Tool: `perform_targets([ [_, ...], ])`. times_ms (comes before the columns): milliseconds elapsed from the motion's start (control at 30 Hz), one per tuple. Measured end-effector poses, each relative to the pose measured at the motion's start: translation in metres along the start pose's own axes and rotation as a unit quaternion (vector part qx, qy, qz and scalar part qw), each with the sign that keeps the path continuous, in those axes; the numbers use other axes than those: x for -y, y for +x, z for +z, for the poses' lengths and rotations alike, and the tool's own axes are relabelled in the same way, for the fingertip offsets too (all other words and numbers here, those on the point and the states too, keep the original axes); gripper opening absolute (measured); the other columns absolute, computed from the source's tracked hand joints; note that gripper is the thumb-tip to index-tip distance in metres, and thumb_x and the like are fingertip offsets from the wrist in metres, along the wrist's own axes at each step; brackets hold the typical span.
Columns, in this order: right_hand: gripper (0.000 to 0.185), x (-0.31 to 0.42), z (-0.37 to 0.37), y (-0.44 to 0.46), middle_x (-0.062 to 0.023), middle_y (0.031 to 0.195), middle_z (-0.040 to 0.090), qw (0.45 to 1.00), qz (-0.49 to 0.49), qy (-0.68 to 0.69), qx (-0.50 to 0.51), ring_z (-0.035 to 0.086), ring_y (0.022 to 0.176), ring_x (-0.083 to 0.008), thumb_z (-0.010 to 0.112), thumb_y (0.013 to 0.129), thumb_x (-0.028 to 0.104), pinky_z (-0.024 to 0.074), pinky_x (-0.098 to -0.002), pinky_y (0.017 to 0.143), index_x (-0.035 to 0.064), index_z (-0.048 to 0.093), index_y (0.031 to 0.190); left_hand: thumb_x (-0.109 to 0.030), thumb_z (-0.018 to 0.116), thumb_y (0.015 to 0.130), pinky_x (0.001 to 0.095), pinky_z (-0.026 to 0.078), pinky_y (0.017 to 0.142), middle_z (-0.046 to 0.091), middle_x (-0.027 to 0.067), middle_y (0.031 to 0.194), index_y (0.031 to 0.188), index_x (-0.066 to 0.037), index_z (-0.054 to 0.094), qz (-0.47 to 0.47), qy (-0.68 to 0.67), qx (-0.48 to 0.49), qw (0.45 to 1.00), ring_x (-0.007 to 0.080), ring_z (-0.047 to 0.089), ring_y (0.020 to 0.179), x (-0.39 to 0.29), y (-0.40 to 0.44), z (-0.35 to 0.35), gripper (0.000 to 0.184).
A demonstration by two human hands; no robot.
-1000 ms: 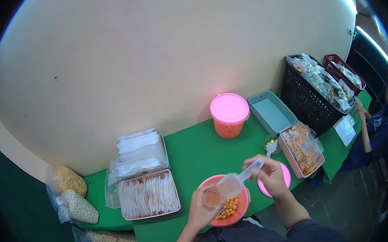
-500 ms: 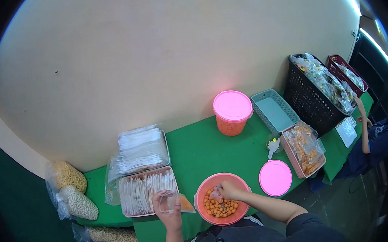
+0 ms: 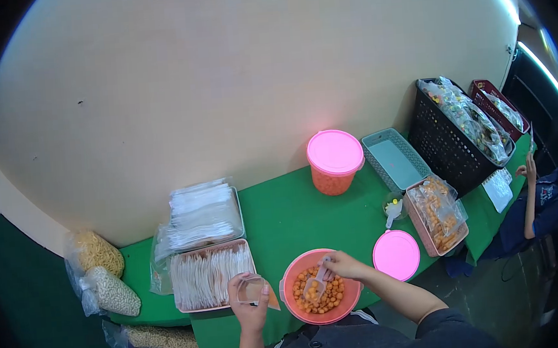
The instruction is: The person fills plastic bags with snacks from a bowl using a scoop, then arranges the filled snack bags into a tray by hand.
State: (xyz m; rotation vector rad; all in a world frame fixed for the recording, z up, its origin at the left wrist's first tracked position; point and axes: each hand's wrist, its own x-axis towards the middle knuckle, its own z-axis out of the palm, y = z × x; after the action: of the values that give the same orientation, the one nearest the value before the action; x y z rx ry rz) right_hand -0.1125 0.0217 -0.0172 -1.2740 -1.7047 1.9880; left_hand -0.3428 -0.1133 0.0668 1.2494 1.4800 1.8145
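Note:
My left hand is closed around a clear plastic pouch, holding its mouth spread wide. An orange patch shows at the pouch's lower right end; whether it is print or contents I cannot tell. Just right of it stands a coral-pink tub with round orange snack balls inside. My right hand reaches over the tub's rim, fingers wrapped around the handle of a clear plastic scoop. Some balls appear to lie in the scoop, which is low over the pile.
Left of the pouch, a pink tray holds upright packets, with more packets behind. A pink lid, a lidded bucket, a teal basket, and a tray of bagged snacks stand rightward. Another person works at far right.
My right hand has shifted slightly right and up, and the scoop now shows more clearly above the snack balls. The pouch's mouth has turned more upward. The other person's hand has moved.

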Motion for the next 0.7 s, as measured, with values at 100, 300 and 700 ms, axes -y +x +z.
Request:
perform_targets([
  [100,0.025,0.016,-0.016,-0.016,-0.0109,0.082,0.064,0.996,-0.060,0.056,-0.038,0.063,0.064,-0.0131,0.043,0.095,0.013,0.0520,-0.0248,0.060,-0.0040,0.058,0.104,-0.009,0.070,0.076,0.0319,0.043,0.086,0.052,0.0079,0.103,0.115,-0.004,0.045,-0.002,0.000,0.011,1.000,0.0179,0.054,0.096,-0.002,0.001,0.002,0.046],
  [300,0.025,0.036,-0.038,-0.044,-0.0061,0.079,0.063,0.983,-0.077,0.149,-0.076,0.060,0.062,-0.0094,0.044,0.096,0.016,0.0480,-0.0214,0.058,-0.0028,0.060,0.103,-0.005,0.070,0.074,0.0316,0.045,0.086,0.057,0.0103,0.100,0.111,-0.001,0.048,-0.008,0.016,0.029,0.999,0.0186,0.058,0.096,-0.006,0.003,0.007,0.043],
  [700,0.024,0.038,-0.043,-0.065,-0.0060,0.077,0.062,0.959,-0.084,0.250,-0.101,0.059,0.064,-0.0098,0.049,0.095,0.018,0.0491,-0.0228,0.061,-0.0024,0.060,0.101,-0.006,0.070,0.075,0.0319,0.043,0.089,0.054,0.0082,0.103,0.113,-0.002,0.046,-0.031,0.031,0.073,0.996,0.0185,0.055,0.099,-0.002,-0.001,0.008,0.045],
])
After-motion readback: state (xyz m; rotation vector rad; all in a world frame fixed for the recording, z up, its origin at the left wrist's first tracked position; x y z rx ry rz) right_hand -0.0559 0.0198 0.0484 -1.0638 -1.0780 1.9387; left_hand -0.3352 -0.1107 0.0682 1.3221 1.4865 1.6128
